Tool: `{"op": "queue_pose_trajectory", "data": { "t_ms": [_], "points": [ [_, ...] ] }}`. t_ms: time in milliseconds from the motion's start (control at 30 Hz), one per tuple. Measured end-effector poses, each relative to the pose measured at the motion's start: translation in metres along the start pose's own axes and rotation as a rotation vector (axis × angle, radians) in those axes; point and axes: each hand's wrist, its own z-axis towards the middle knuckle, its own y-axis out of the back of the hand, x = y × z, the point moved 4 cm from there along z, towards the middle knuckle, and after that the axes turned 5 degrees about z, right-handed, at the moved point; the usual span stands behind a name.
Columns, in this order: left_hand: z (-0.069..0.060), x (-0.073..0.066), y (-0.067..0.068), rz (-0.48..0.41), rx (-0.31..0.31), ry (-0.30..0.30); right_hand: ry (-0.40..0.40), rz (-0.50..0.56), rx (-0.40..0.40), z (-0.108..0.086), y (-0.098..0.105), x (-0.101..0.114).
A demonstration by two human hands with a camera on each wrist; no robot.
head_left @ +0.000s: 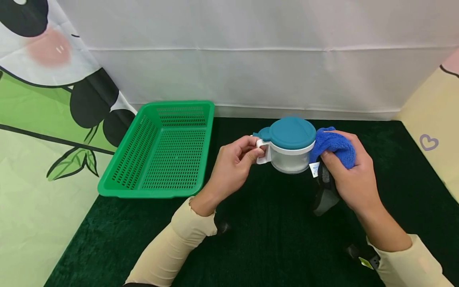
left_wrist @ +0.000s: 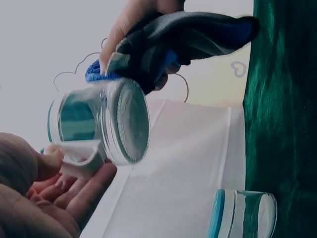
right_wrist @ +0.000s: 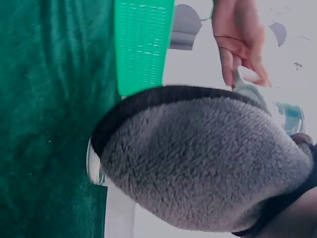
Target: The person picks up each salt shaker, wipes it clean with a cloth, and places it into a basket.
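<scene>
A clear glass seasoning jar (head_left: 291,159) with a teal lid (head_left: 293,132) and a white side handle (head_left: 264,153) is held up in the middle of the head view. My left hand (head_left: 233,163) pinches the handle between thumb and fingers. On the other side, my right hand (head_left: 349,171) grips a bunched blue and grey cloth (head_left: 333,149) against the glass. The cloth's grey end (right_wrist: 198,158) hangs down and fills much of the right wrist view. Tilted in the left wrist view, the jar (left_wrist: 126,121) shows its round base.
A green perforated plastic basket (head_left: 172,159) stands to the left on the dark green tablecloth (head_left: 272,239). Another teal-lidded jar (left_wrist: 245,215) rests on the cloth in the left wrist view. White fabric (head_left: 258,75) hangs behind the table.
</scene>
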Motion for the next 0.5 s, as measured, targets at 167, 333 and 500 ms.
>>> {"op": "queue_pose_trajectory", "data": {
  "t_ms": [167, 333, 500],
  "points": [
    [-0.0002, 0.0016, 0.0011, -0.021, 0.038, -0.016, -0.055, 0.166, 0.046, -0.0019, 0.0014, 0.0009],
    [-0.0016, 0.0052, 0.0014, -0.053, 0.055, 0.002, -0.063, 0.128, 0.087, -0.0025, 0.0026, 0.0025],
    [-0.0038, 0.0077, 0.0028, -0.101, 0.081, 0.012, -0.153, -0.008, 0.150, 0.0047, 0.0087, -0.0058]
  ]
}}
